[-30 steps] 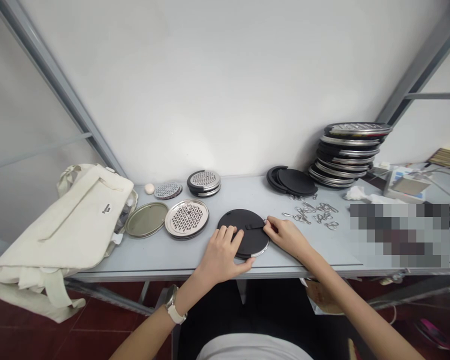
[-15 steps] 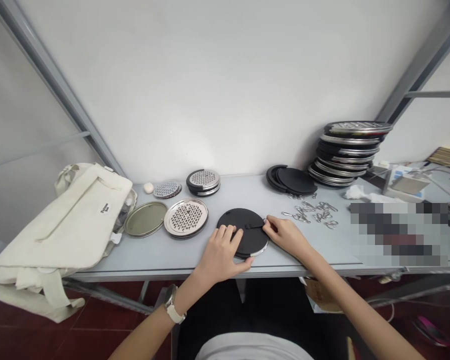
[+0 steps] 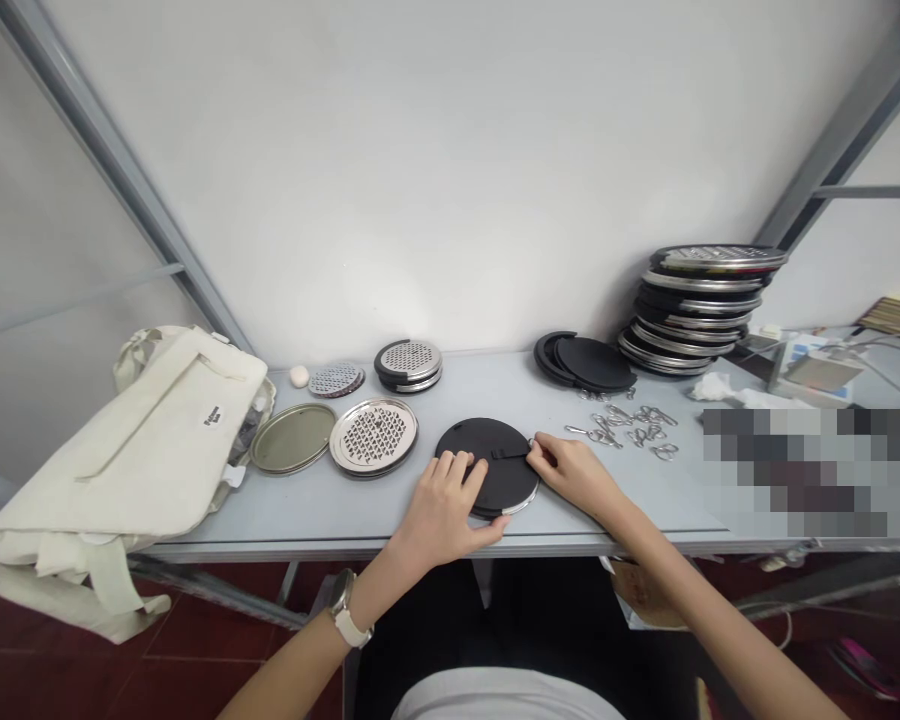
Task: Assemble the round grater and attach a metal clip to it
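Note:
A round black disc with a silvery edge at its near right lies flat on the grey table, a narrow slot running from its middle to the right rim. My left hand is spread over the disc's near left part, fingertips on top and thumb by the near rim. At the slot's outer end, my right hand pinches a small metal piece, largely hidden by the fingers. Several loose metal wire clips are scattered right of that hand. Left of the disc lies a round metal grater plate.
A tall stack of round plates stands at back right, with black discs beside it. Further left are stacked grater discs, an olive round lid, a small white ball and a cream bag.
Both hands keep their places on the disc. The whole view has shifted very slightly; nothing on the table has visibly moved.

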The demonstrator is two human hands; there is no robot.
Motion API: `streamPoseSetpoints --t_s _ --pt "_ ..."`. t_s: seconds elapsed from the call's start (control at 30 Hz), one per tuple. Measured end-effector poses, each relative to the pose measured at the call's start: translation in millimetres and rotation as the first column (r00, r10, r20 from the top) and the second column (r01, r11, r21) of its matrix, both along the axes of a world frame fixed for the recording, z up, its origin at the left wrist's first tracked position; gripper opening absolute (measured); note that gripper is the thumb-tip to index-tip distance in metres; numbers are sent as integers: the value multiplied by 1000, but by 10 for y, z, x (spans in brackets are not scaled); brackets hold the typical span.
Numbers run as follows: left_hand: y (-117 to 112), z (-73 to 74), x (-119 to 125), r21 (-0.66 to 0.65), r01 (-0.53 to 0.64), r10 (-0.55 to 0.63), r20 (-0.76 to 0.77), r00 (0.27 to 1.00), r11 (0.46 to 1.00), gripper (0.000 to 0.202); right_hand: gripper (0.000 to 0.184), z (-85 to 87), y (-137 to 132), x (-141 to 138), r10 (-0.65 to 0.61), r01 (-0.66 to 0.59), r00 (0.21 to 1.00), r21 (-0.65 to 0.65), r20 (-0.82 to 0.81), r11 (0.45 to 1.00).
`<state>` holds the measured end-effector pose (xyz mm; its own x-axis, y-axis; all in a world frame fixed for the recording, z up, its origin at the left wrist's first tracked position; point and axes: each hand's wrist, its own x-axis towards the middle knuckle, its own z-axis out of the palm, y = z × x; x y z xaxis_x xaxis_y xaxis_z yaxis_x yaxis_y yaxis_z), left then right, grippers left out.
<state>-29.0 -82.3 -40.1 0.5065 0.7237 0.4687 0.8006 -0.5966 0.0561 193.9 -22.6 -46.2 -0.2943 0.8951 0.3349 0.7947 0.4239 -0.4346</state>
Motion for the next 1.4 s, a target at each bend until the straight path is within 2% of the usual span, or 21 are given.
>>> streamPoseSetpoints --t_s 0.17,0.37,0.53,0.63,0.87,1.17,1.4 --pt "0 5 3 -1 2 -2 13 1000 1000 54 30 9 -13 -10 8 -7 1000 30 -6 1000" --pt "2 4 3 -3 2 -2 12 1000 1000 55 28 45 -50 -35 76 -74 995 39 -68 997" --pt "-2 6 -1 -10 4 -4 9 1000 1000 55 26 30 -4 -21 42 -40 988 16 -148 999" --pt "3 9 -2 -4 5 -5 11 1000 1000 55 26 31 20 -15 10 2 980 60 -198 998" --pt "6 13 -2 -3 7 -7 12 1000 1000 55 15 58 26 8 56 -2 957 186 -286 983" --pt "11 -5 2 14 7 -7 15 1000 1000 55 21 -11 68 32 59 -17 947 134 -315 991" --pt "8 -10 -3 17 8 -8 17 1000 1000 54 20 46 45 23 159 -135 949 107 -273 985"
